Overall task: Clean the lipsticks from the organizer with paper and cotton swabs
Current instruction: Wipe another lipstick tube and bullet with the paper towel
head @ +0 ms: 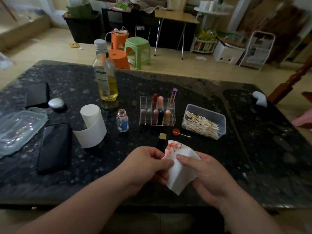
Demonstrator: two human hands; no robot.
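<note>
Over the near edge of the table [253, 157], I watch the left hand [148, 163] curl round a black lipstick [162, 143] while the right hand [208, 173] pinches red-smeared paper [181, 173] against it, mid-wipe by my reading, the organizer [144, 101] beyond probably awaiting its upright placing.

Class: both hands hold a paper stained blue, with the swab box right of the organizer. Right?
No: the head view shows the paper stained red, not blue. Left hand and right hand hold it; swab box is right of the organizer.
</note>
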